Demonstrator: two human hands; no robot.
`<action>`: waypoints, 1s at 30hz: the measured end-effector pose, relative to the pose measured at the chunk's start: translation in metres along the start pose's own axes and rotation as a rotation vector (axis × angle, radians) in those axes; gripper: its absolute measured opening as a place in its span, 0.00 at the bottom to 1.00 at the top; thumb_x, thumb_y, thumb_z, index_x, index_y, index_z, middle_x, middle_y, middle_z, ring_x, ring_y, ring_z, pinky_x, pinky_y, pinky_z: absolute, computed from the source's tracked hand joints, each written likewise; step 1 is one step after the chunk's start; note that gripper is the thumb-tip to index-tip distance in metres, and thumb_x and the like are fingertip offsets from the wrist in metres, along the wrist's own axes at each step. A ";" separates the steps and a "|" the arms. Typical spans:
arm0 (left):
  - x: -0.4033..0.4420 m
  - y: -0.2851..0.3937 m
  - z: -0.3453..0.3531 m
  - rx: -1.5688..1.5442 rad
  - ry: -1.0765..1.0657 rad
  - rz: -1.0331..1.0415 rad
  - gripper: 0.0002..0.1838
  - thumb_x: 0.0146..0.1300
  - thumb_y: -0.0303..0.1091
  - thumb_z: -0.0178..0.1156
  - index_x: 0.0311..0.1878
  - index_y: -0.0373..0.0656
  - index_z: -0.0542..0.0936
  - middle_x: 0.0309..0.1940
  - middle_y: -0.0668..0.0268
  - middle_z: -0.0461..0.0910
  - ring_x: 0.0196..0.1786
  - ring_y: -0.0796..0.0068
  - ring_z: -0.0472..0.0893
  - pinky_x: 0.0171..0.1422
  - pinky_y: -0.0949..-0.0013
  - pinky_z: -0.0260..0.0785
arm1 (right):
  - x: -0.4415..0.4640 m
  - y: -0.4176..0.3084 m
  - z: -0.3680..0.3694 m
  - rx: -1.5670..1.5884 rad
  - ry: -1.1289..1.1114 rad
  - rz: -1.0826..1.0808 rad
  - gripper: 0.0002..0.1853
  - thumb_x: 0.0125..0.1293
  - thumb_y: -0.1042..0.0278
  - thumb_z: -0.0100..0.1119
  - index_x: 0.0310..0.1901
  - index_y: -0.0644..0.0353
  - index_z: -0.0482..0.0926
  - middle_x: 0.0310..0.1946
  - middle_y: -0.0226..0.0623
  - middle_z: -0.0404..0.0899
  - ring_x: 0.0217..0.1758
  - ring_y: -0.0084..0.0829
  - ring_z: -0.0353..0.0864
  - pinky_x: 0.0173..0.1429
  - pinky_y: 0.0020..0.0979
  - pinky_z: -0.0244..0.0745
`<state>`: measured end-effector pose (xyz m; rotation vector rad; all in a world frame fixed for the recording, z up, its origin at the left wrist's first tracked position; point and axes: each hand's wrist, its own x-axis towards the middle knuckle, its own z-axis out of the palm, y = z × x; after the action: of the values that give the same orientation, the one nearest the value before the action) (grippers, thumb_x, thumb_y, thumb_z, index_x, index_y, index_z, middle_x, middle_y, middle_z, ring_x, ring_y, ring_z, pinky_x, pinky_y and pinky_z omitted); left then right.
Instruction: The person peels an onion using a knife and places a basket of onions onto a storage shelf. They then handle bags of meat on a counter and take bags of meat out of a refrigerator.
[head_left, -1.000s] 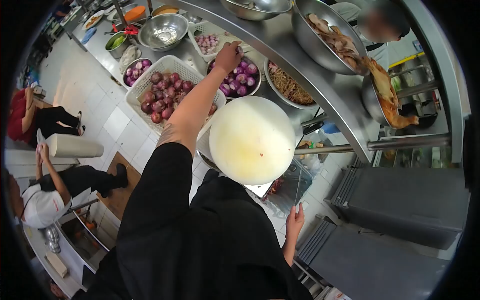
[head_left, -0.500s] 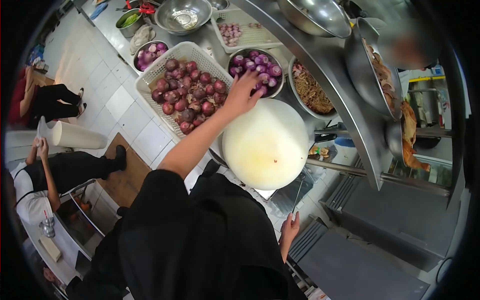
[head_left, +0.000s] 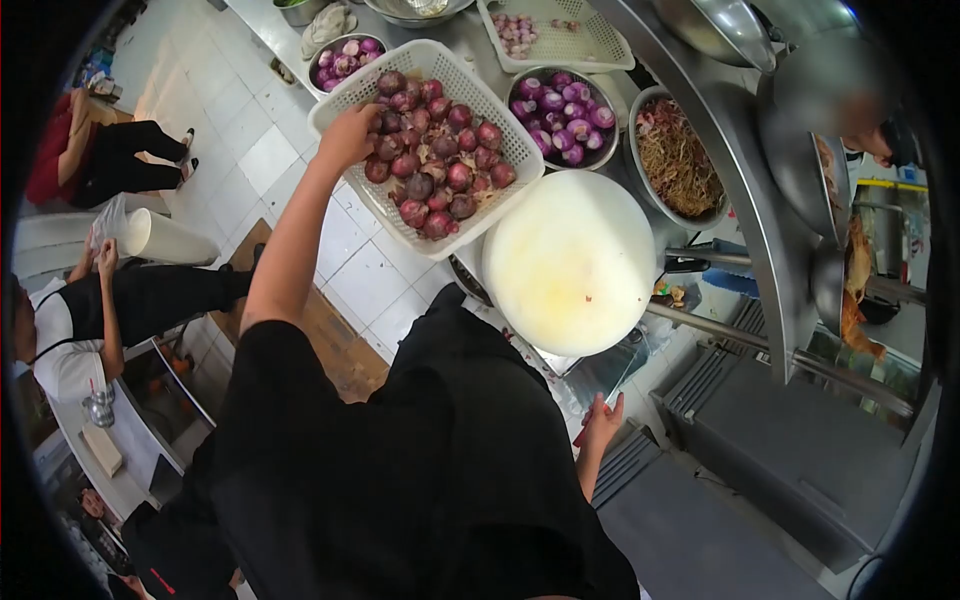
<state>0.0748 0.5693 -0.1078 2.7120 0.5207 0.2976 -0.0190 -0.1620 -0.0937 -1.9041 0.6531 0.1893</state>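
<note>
My left hand [head_left: 350, 137] reaches over the left rim of a white plastic basket [head_left: 484, 84] of unpeeled red onions [head_left: 440, 146]. Its fingers are curled against a red onion at the basket's edge, with the fingertips partly hidden. Low on the right, my right hand [head_left: 602, 424] is closed round a slim knife [head_left: 580, 437]; only a reddish bit of it shows clearly. Between the hands stands a thick round white chopping block [head_left: 568, 262]. Just beyond the block, a metal bowl [head_left: 613, 150] holds peeled purple onions [head_left: 570, 112].
A bowl of dry roots or peelings [head_left: 680, 165] stands right of the block, beneath a steel shelf [head_left: 745, 190]. Behind are a tray of small shallots [head_left: 590, 45] and another bowl of peeled onions [head_left: 342, 62]. At left, a co-worker [head_left: 85, 320] handles a plastic bag.
My left hand has gone from the bowl of peeled onions leftward to the basket of unpeeled ones. The view has shifted, and the long blade seen earlier at my right hand no longer shows clearly.
</note>
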 end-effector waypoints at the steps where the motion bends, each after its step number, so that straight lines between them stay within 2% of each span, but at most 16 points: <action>1: 0.004 -0.006 0.007 0.028 0.045 0.074 0.21 0.56 0.28 0.66 0.55 0.43 0.80 0.46 0.51 0.81 0.51 0.48 0.81 0.56 0.53 0.75 | 0.001 -0.002 0.001 -0.005 -0.011 0.000 0.43 0.72 0.68 0.65 0.80 0.65 0.48 0.20 0.27 0.72 0.15 0.18 0.66 0.18 0.24 0.61; 3: 0.006 -0.005 0.008 0.051 0.092 0.153 0.22 0.55 0.27 0.66 0.56 0.43 0.80 0.46 0.52 0.82 0.51 0.49 0.82 0.57 0.54 0.76 | 0.005 0.007 -0.004 -0.005 -0.017 -0.021 0.43 0.72 0.67 0.65 0.80 0.64 0.48 0.20 0.27 0.72 0.16 0.18 0.66 0.18 0.25 0.62; 5: 0.004 0.014 -0.021 -0.336 0.012 -0.018 0.26 0.54 0.28 0.68 0.60 0.45 0.79 0.50 0.55 0.83 0.52 0.57 0.83 0.58 0.59 0.76 | -0.001 0.006 -0.003 -0.015 0.003 -0.029 0.42 0.72 0.67 0.64 0.80 0.64 0.49 0.21 0.28 0.73 0.16 0.19 0.67 0.18 0.25 0.62; 6: 0.001 0.019 -0.028 -0.505 0.010 -0.061 0.26 0.60 0.31 0.70 0.62 0.43 0.77 0.55 0.60 0.82 0.54 0.65 0.83 0.59 0.63 0.77 | -0.004 0.008 -0.004 -0.008 0.013 -0.028 0.42 0.72 0.67 0.64 0.80 0.64 0.49 0.21 0.28 0.73 0.16 0.19 0.67 0.18 0.25 0.62; 7: -0.002 0.029 -0.031 -0.508 0.006 -0.050 0.26 0.60 0.31 0.70 0.62 0.43 0.77 0.55 0.60 0.82 0.54 0.65 0.83 0.59 0.63 0.77 | -0.008 0.011 -0.007 0.000 0.027 -0.007 0.41 0.73 0.67 0.63 0.80 0.64 0.49 0.21 0.29 0.74 0.16 0.19 0.67 0.18 0.25 0.63; 9: -0.011 0.055 -0.033 -1.436 -0.012 -0.289 0.24 0.69 0.35 0.67 0.65 0.40 0.73 0.58 0.62 0.80 0.55 0.67 0.83 0.59 0.63 0.78 | -0.015 0.016 -0.013 0.009 0.049 0.014 0.40 0.73 0.67 0.62 0.79 0.63 0.50 0.22 0.30 0.74 0.16 0.20 0.68 0.18 0.25 0.63; 10: -0.017 0.073 -0.033 -1.642 -0.075 -0.277 0.22 0.74 0.36 0.63 0.66 0.38 0.72 0.59 0.62 0.80 0.55 0.66 0.83 0.60 0.64 0.79 | -0.018 0.018 -0.015 0.048 0.054 0.051 0.39 0.74 0.67 0.61 0.79 0.63 0.50 0.23 0.31 0.74 0.16 0.20 0.68 0.19 0.26 0.63; 15: -0.039 0.191 -0.010 -2.108 -0.356 -0.118 0.27 0.80 0.53 0.46 0.69 0.42 0.70 0.61 0.64 0.79 0.56 0.67 0.83 0.58 0.65 0.78 | -0.036 -0.007 -0.014 0.132 0.118 0.082 0.27 0.73 0.70 0.57 0.69 0.64 0.59 0.24 0.34 0.75 0.19 0.22 0.70 0.22 0.27 0.66; 16: -0.048 0.219 -0.003 -2.101 -0.352 -0.117 0.28 0.81 0.55 0.43 0.69 0.43 0.70 0.61 0.61 0.79 0.56 0.68 0.83 0.57 0.66 0.77 | -0.038 -0.014 -0.015 0.138 0.129 0.001 0.23 0.72 0.72 0.56 0.64 0.62 0.61 0.25 0.33 0.74 0.20 0.22 0.71 0.22 0.27 0.65; 17: -0.057 0.241 0.010 -2.198 -0.406 -0.149 0.26 0.80 0.52 0.49 0.69 0.42 0.69 0.61 0.56 0.78 0.56 0.65 0.83 0.60 0.64 0.78 | -0.037 -0.015 -0.017 0.155 0.159 0.011 0.23 0.72 0.72 0.56 0.64 0.62 0.61 0.25 0.33 0.74 0.20 0.22 0.71 0.22 0.27 0.65; 19: -0.079 0.286 0.014 -2.183 -0.571 -0.108 0.25 0.77 0.45 0.57 0.68 0.40 0.69 0.61 0.52 0.77 0.57 0.59 0.83 0.64 0.61 0.78 | -0.033 -0.016 -0.022 0.077 0.156 -0.272 0.21 0.73 0.73 0.55 0.63 0.60 0.62 0.24 0.32 0.74 0.21 0.20 0.70 0.23 0.26 0.65; 21: -0.102 0.325 0.026 -2.040 -0.652 -0.111 0.31 0.73 0.44 0.63 0.71 0.39 0.65 0.64 0.50 0.75 0.59 0.54 0.83 0.66 0.58 0.78 | -0.029 -0.028 -0.027 0.064 0.116 -0.272 0.18 0.73 0.72 0.57 0.61 0.59 0.66 0.24 0.30 0.74 0.22 0.18 0.69 0.25 0.25 0.65; 23: -0.124 0.364 0.036 -2.015 -0.709 -0.086 0.30 0.71 0.39 0.65 0.69 0.38 0.66 0.63 0.51 0.76 0.59 0.52 0.82 0.66 0.56 0.78 | -0.034 -0.057 -0.028 -0.046 0.076 -0.340 0.14 0.73 0.69 0.60 0.57 0.60 0.71 0.24 0.33 0.77 0.24 0.18 0.72 0.27 0.28 0.70; 25: -0.147 0.401 0.040 -1.884 -0.701 -0.084 0.27 0.71 0.37 0.65 0.67 0.37 0.69 0.61 0.52 0.76 0.59 0.52 0.83 0.66 0.56 0.78 | -0.028 -0.071 -0.030 -0.224 0.145 -0.721 0.13 0.72 0.67 0.63 0.53 0.60 0.74 0.27 0.40 0.83 0.25 0.26 0.80 0.30 0.33 0.74; 27: -0.168 0.433 0.046 -1.838 -0.741 -0.061 0.24 0.72 0.35 0.64 0.65 0.35 0.70 0.60 0.53 0.77 0.59 0.53 0.83 0.65 0.56 0.79 | -0.038 -0.110 -0.034 -0.269 0.092 -0.711 0.12 0.70 0.69 0.64 0.51 0.59 0.75 0.30 0.46 0.85 0.29 0.40 0.86 0.34 0.38 0.78; 30: -0.198 0.472 0.050 -1.791 -0.830 -0.139 0.24 0.73 0.34 0.62 0.66 0.32 0.70 0.59 0.53 0.78 0.59 0.56 0.83 0.63 0.60 0.80 | -0.035 -0.134 -0.049 -0.349 0.011 -0.849 0.15 0.64 0.72 0.66 0.50 0.56 0.76 0.29 0.44 0.84 0.32 0.48 0.85 0.35 0.41 0.78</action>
<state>0.0569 0.0670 0.0022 0.8635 0.0298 -0.3106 0.0137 -0.1549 0.0488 -2.3509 -0.2356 -0.2682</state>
